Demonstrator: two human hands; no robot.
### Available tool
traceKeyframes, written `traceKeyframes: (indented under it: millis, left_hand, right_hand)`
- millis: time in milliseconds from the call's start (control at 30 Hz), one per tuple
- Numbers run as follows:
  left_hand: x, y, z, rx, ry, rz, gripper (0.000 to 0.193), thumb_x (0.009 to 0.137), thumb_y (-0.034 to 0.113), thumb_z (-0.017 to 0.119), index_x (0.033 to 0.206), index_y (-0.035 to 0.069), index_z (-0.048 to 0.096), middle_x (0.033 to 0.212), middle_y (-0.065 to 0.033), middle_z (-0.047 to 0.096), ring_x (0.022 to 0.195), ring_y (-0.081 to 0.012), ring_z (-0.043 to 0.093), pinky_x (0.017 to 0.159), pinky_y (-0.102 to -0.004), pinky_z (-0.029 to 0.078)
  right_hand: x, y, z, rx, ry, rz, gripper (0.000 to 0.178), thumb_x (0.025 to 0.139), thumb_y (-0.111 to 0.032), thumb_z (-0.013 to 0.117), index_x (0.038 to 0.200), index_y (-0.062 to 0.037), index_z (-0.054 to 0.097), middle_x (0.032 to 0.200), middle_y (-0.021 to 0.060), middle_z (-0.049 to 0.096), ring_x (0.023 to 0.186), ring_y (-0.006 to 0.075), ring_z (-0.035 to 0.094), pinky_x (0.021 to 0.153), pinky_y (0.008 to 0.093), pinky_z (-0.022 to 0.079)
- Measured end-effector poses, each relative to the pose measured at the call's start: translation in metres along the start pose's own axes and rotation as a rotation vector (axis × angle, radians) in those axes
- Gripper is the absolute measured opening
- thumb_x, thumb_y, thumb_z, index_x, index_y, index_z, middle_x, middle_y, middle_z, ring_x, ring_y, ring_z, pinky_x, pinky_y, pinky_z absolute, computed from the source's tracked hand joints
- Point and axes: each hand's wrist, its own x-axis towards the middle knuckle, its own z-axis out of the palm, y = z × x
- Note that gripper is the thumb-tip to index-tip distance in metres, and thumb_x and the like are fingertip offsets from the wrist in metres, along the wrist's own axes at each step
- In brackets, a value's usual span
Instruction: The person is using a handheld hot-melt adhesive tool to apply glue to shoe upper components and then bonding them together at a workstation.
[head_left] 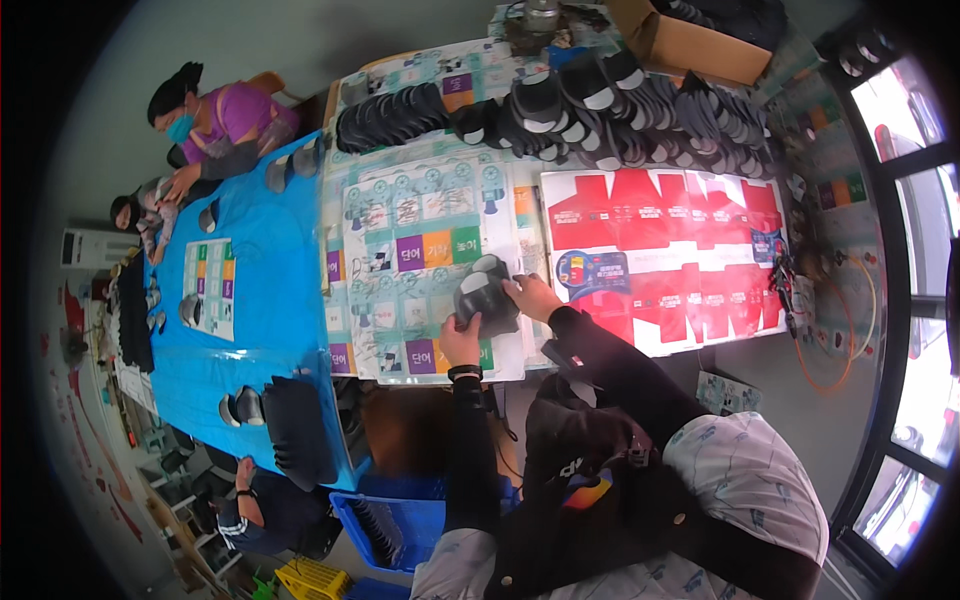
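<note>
Over the printed sheets on the table, I hold a dark curved piece (487,296) that looks like a shoe upper, with pale oval patches at its far end. My left hand (462,339) grips its near left edge, thumb up against it. On the right side, my right hand (533,297) pinches its edge with thumb and fingers. Whether it is one piece or several stacked cannot be made out. Similar dark pieces with pale patches (540,103) lie in overlapping rows along the table's far side, beside a row of plain dark ones (393,117).
Red-and-white printed sheets (665,262) cover the table's right part. A blue-covered table (275,235) adjoins on the left, where a person in purple (238,118) and others sit. Below are a blue crate (372,535) and a yellow crate (312,578). An orange hose (815,385) hangs right.
</note>
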Motion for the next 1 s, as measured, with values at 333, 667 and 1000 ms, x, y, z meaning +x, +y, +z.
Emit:
traceKeyframes:
  millis: [333, 667, 1000]
  left_hand:
    - [-0.013, 0.008, 0.006, 0.126, 0.227, 0.244, 0.039, 0.092, 0.015, 0.07, 0.129, 0.005, 0.065, 0.127, -0.0198, 0.066, 0.112, -0.0381, 0.064, 0.089, -0.0425, 0.055]
    - [-0.047, 0.046, -0.024, 0.16, 0.154, 0.053, 0.038, 0.1, 0.01, 0.06, 0.136, 0.004, 0.054, 0.11, -0.0215, 0.07, 0.098, -0.0362, 0.069, 0.084, -0.0421, 0.053]
    - [-0.101, 0.114, 0.078, 0.116, 0.138, 0.06, 0.048, 0.097, 0.024, 0.069, 0.135, -0.002, 0.059, 0.138, -0.0228, 0.061, 0.121, -0.039, 0.062, 0.103, -0.0445, 0.048]
  right_hand:
    - [-0.27, 0.135, -0.322, -0.146, 0.236, 0.256, 0.027, 0.094, -0.019, 0.066, 0.115, -0.0027, 0.069, 0.118, 0.018, 0.069, 0.109, 0.037, 0.066, 0.091, 0.043, 0.053]
    - [-0.492, 0.177, -0.593, -1.069, 0.636, 0.287, 0.015, 0.079, -0.001, 0.062, 0.093, -0.0054, 0.063, 0.092, 0.0111, 0.059, 0.095, 0.0308, 0.061, 0.083, 0.0421, 0.052]
    - [-0.33, 0.425, -0.533, -0.631, 0.377, 0.295, 0.078, 0.07, -0.006, 0.071, 0.142, -0.0075, 0.043, 0.135, 0.0173, 0.05, 0.126, 0.0395, 0.05, 0.105, 0.0455, 0.048]
